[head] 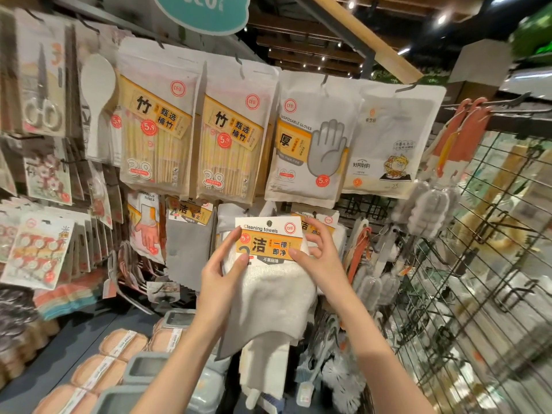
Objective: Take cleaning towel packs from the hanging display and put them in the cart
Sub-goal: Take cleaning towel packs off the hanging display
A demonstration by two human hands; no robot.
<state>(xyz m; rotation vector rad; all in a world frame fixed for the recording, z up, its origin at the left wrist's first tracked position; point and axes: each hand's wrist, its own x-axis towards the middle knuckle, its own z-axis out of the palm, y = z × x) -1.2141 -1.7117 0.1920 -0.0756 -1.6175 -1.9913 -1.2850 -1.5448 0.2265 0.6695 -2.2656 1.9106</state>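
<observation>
A white cleaning towel pack point(274, 282) with an orange and white card header hangs in front of me at the middle of the display. My left hand point(222, 267) grips its left side, thumb on the front of the card. My right hand point(318, 252) pinches the right edge of the card with curled fingers. More towel packs point(321, 225) hang just behind it, and a grey towel pack point(188, 243) hangs to the left. The cart is not in view.
Above hang bamboo chopstick packs point(158, 130) and disposable glove packs point(310, 141). Scissors point(41, 94) and other packs fill the left side. A black wire grid point(466, 264) with brushes point(430, 210) stands on the right. Sponges point(122, 345) lie on the shelf below.
</observation>
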